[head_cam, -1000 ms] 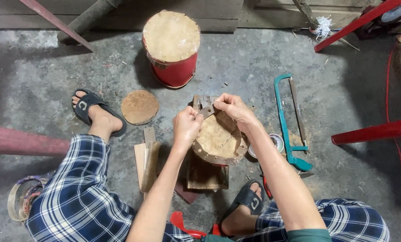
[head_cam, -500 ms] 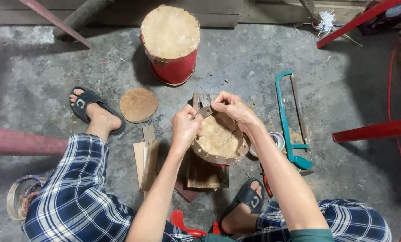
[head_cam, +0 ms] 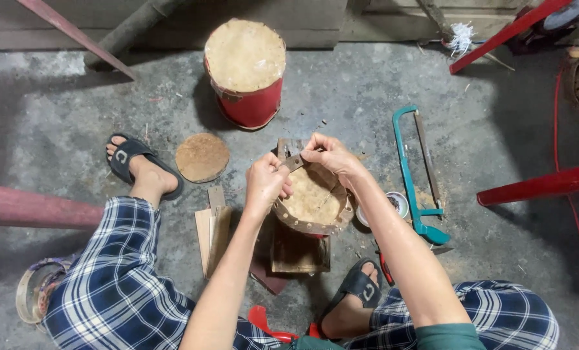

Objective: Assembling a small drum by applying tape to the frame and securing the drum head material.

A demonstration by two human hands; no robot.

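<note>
- We see the small round drum with a pale hide head and a brown studded rim (head_cam: 312,206) resting on a short wooden block (head_cam: 297,249) on the concrete floor (head_cam: 367,97), between the person's sandalled feet; the block raises the work towards the hands.
- The left hand (head_cam: 267,183) is clenched over the near-left rim of the drum, apparently to steady it.
- The right hand (head_cam: 328,155) pinches a thin greyish strip (head_cam: 294,162) at the far rim; we cannot tell its material. The two hands nearly meet there.
- Left of the block lie flat wooden wedges (head_cam: 213,227) and a loose round brown disc (head_cam: 202,157).
- A teal-framed hacksaw (head_cam: 416,178) and a small round tin (head_cam: 393,204) lie just right of the drum, within reach.
- A larger red-bodied drum with a pale hide top (head_cam: 245,68) stands upright farther off.
- The floor is grey, stained and littered with chips; red painted bars (head_cam: 539,185) cross the right side.
</note>
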